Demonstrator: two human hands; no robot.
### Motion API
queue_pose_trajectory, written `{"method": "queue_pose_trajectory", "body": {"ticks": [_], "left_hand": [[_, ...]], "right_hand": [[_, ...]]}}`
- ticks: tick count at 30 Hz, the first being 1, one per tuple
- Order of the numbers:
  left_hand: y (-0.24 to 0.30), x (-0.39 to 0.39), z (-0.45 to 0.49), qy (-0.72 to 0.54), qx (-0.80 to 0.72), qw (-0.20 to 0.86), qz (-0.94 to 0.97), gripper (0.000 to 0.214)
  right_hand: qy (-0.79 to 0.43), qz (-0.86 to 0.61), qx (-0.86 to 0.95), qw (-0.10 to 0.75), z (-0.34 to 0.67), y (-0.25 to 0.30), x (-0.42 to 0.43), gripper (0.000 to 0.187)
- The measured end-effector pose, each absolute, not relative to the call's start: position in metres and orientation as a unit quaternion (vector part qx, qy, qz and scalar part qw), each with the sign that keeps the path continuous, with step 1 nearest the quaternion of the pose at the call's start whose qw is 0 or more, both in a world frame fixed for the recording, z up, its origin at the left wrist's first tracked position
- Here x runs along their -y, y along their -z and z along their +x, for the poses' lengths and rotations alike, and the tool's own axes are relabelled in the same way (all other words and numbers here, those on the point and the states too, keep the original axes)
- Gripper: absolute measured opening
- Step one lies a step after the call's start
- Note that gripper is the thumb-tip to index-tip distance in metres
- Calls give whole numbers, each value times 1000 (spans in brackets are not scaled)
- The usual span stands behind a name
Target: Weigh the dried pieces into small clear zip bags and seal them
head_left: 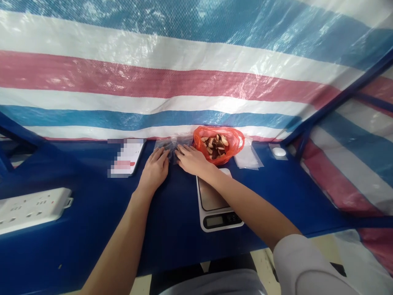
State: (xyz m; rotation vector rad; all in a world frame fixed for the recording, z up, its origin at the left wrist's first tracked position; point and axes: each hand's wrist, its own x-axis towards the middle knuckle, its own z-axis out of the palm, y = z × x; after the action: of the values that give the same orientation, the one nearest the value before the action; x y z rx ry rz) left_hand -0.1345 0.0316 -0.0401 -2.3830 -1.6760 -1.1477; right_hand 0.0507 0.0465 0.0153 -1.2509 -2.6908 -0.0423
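Both of my hands rest on a small clear plastic bag (pixel 172 144) with dark contents that lies at the back of the blue table (pixel 92 196). My left hand (pixel 156 168) lies flat on its left part, fingers stretched forward. My right hand (pixel 192 159) presses on its right part, fingers also extended and close together. Just right of my right hand stands an open orange plastic bag (pixel 235 141) holding brown and pale pieces. My right forearm crosses over a small digital kitchen scale (pixel 215 213).
A white power strip (pixel 30 209) lies at the left edge. A phone-like flat object (pixel 125 157) lies left of my hands. Empty clear bags (pixel 247 157) and a small white round item (pixel 278 151) lie to the right. A striped tarpaulin (pixel 184 73) walls the back and right.
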Motion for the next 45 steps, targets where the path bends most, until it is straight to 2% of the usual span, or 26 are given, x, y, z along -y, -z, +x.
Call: {"method": "queue_pose_trajectory", "body": {"ticks": [10,24,34,39,45], "left_hand": [[37,-29,-130,351,558,-3,-752,43],[13,-17,-107,381,524,55,-760,37],[12,12,-58,369,542,82,-751,39],[19,10,-51,362,560,86,-740,37],[25,-2,-54,326,565,76,-754,39]], "right_hand": [[13,-422,896,137,55,-12,-44,44],[-64,-441,847,288,119,-57,8,38],[-98,-507,758,399,215,-25,24,31],[-67,-580,706,401,253,2,21,33],[-27,-629,716,302,269,27,3,37]]}}
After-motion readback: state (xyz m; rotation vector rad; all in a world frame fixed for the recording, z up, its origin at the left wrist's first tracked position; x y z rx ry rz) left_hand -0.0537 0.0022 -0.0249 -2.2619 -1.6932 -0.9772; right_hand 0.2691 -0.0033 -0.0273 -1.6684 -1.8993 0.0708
